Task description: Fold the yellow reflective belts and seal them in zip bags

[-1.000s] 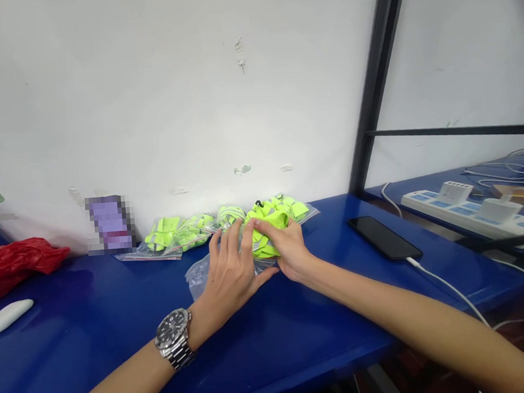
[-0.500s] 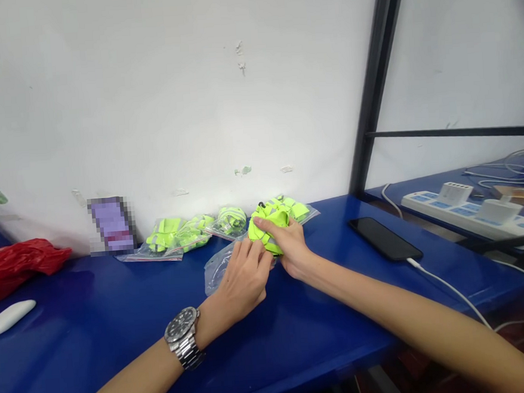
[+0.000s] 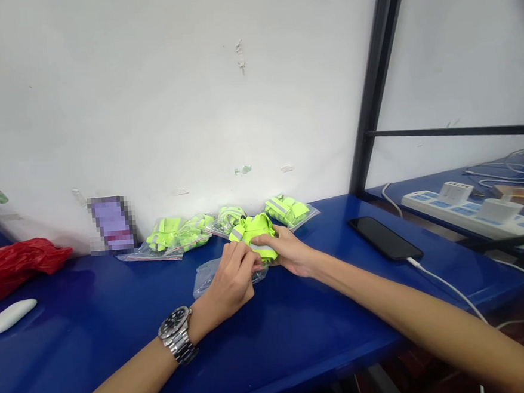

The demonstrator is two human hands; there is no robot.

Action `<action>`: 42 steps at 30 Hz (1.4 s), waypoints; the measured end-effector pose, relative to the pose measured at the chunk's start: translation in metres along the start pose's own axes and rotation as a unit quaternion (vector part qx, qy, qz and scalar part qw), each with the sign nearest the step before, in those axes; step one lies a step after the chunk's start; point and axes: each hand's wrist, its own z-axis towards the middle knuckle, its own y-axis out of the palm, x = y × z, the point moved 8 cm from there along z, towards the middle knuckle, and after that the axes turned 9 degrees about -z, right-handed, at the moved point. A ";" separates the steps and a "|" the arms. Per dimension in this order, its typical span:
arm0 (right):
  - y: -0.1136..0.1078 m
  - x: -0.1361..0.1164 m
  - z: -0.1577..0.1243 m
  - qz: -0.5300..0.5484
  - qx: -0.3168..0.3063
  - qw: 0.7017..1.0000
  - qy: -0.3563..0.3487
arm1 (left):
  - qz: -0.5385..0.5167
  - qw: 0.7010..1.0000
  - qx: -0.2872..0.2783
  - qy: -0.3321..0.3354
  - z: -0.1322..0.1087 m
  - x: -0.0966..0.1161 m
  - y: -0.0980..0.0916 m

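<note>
My right hand grips a bundled neon-yellow reflective vest with grey bands, its thumb on top. Just left of it, my left hand, a steel watch on its wrist, pinches the mouth of a clear plastic bag. The bag lies partly under the left hand and below the vest. How far the vest sits inside the bag is hidden by my fingers. Behind the hands lie several bagged vests, one bagged vest at the right and another bagged vest at the left.
On the blue table a black phone with a white cable lies to the right. A power strip is beyond it. A lit phone leans on the wall. A red plastic bag and white case are at left.
Both hands have shifted slightly left and toward me with the vest and clear bag. The vest has turned in my right hand, and the bagged vest at the right now shows fully.
</note>
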 end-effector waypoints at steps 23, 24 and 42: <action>0.014 0.012 -0.002 0.089 -0.094 0.991 -0.025 | -0.064 0.996 0.059 -0.037 -0.005 -0.013 -0.012; 0.015 0.011 -0.003 0.088 -0.129 0.988 -0.012 | -0.072 0.995 0.057 -0.039 -0.007 -0.016 -0.014; 0.010 0.003 -0.004 -0.086 -0.041 0.985 -0.143 | 0.029 0.996 0.036 0.080 0.001 0.023 -0.022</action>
